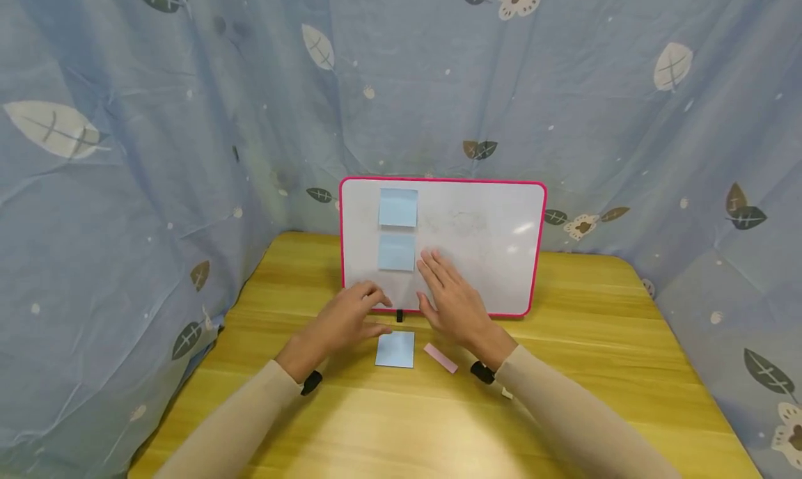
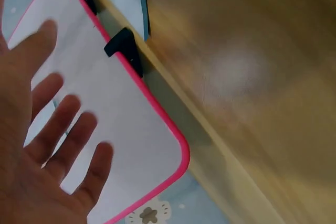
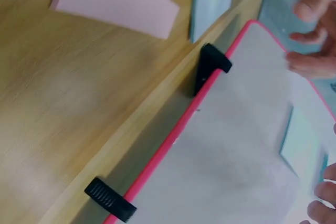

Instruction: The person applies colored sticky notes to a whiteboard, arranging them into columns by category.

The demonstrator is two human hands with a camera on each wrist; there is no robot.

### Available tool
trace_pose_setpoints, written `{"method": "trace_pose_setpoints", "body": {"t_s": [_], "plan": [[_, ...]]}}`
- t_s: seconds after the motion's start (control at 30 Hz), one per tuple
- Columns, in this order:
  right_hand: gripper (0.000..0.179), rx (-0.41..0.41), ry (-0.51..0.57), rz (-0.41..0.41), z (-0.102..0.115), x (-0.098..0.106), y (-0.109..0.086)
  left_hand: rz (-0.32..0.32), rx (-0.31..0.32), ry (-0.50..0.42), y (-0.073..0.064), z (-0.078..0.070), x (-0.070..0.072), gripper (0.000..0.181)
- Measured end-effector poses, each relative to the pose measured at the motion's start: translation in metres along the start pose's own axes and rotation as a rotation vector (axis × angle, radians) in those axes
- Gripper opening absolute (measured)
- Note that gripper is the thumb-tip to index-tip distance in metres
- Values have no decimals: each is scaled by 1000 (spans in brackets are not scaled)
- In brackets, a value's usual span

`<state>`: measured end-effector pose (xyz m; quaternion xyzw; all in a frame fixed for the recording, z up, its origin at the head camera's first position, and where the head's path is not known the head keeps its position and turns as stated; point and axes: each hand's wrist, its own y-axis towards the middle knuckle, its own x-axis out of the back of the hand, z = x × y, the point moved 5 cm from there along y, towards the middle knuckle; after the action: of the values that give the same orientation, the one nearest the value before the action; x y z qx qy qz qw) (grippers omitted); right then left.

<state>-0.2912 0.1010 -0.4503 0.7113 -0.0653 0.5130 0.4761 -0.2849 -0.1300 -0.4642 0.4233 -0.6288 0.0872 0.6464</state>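
Observation:
A whiteboard (image 1: 489,235) with a pink frame stands upright on the table. Two light-blue sticky notes, an upper one (image 1: 398,207) and a lower one (image 1: 396,252), are stuck on its left part, one above the other. My right hand (image 1: 457,305) is in front of the board, fingers extended, fingertips close to the lower note's right edge; contact with the board cannot be told. Near the board's lower left edge is my left hand (image 1: 344,317), holding nothing, its fingers spread apart in the left wrist view. A blue sticky-note pad (image 1: 395,351) lies just below it.
Right of the blue pad lies a narrow pink sticky-note pad (image 1: 441,358). Black clip feet (image 3: 210,66) support the board's bottom edge. A small pale object (image 1: 506,393) sits by the right sleeve. Blue patterned curtains (image 1: 413,68) surround the wooden table (image 1: 401,430).

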Motion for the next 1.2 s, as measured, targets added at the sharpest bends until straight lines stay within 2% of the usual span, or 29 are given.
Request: {"method": "trace_pose_setpoints", "body": {"t_s": [0.1,0.23,0.53,0.77,1.0,1.2], "plan": [[64,-13,30,6,3,4,-2,102,-27,-25,-6,-4,-7,50],[63,-30,65,27,5,7,-5,209,7,-36,-12,-7,-11,53],[62,-16,168,91,3,0,-14,352,105,-41,-27,-6,-20,57],[59,-16,210,168,4,-3,-23,407,138,-18,-30,-8,-24,58],[56,-33,246,226,12,-9,-32,447,128,13,-27,-10,-27,55],[54,-78,303,321,20,-16,-40,466,110,12,-24,-12,-31,52]]}}
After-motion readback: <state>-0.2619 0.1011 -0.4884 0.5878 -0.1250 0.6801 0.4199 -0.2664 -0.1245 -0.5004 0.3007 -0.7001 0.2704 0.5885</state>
